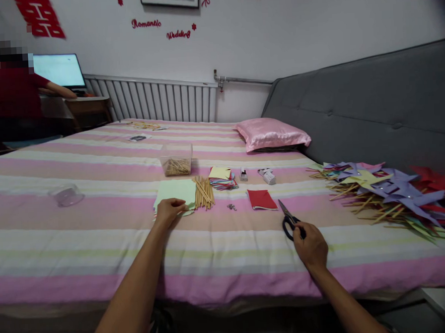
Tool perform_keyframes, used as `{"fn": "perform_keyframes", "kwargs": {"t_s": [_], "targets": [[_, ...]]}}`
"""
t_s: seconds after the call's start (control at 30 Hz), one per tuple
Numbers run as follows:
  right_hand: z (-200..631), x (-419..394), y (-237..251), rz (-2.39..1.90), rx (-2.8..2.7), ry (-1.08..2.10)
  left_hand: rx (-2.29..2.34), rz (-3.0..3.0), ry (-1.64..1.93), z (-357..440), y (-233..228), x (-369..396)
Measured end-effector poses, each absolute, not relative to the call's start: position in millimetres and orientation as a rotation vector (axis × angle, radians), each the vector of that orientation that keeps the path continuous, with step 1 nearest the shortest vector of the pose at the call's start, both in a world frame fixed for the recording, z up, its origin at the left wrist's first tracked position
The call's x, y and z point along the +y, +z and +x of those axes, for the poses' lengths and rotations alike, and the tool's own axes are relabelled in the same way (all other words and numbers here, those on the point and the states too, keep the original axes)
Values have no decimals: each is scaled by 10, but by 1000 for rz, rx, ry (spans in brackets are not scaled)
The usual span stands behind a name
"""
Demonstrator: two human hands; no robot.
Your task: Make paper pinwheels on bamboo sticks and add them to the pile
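Note:
My left hand (169, 209) rests on the near corner of a pale green paper sheet (177, 191) lying on the striped bed, fingers curled onto the paper's edge. My right hand (310, 244) grips the black handles of a pair of scissors (288, 217) whose blades point away across the bed. Between the hands lie a bundle of wooden sticks (203, 191), a red paper square (262, 199) and some small metal pins (231, 206).
A stack of coloured papers (221, 178), a clear box of sticks (176, 160), a stapler-like item (267, 175) and a clear lid (67, 195) lie on the bed (99, 232). Finished paper pinwheels (391, 190) pile at right beside a pink pillow (271, 133). Another person (10, 98) sits far left.

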State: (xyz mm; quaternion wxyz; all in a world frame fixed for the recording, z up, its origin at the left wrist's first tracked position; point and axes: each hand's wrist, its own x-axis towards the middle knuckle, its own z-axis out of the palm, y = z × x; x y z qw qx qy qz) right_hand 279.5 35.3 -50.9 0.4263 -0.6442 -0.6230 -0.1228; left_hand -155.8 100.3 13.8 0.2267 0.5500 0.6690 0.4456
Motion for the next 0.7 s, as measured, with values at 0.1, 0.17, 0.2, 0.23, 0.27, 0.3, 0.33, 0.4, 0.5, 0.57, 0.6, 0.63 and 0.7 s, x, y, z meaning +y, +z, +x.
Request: {"fn": "perform_keyframes", "kwargs": {"t_s": [0.1,0.17,0.2,0.23,0.27,0.3,0.33,0.4,0.5,0.57,0.6,0.63,0.7], "targets": [[2797,353,-512,-1609,-1556,-308,1891,1565,1196,-1548,158,1003],[2798,353,-516,-1609,-1553,-304,1934,1636,1159,-1525,182,997],[2798,353,-518,-1611,-1552,-301,1954,1687,1133,-1507,194,990],[2798,353,-519,-1615,-1550,-298,1972,1745,1106,-1486,205,980],[2798,352,-519,-1617,-1550,-296,1989,1804,1079,-1463,215,967],[2798,352,-518,-1616,-1552,-296,2008,1860,1054,-1441,223,953],[2798,351,-515,-1613,-1555,-297,2033,1906,1033,-1421,230,939],[2798,350,-509,-1607,-1559,-304,2105,1965,1003,-1394,244,912],[2795,348,-499,-1606,-1559,-308,2267,1970,1003,-1404,278,884],[2793,346,-497,-1608,-1561,-304,2387,1934,1037,-1437,312,868],[2792,345,-498,-1612,-1561,-301,2442,1910,1062,-1457,330,857],[2792,345,-500,-1618,-1558,-299,2493,1883,1090,-1479,348,845],[2793,346,-506,-1629,-1549,-297,2578,1822,1152,-1523,385,816]]}}
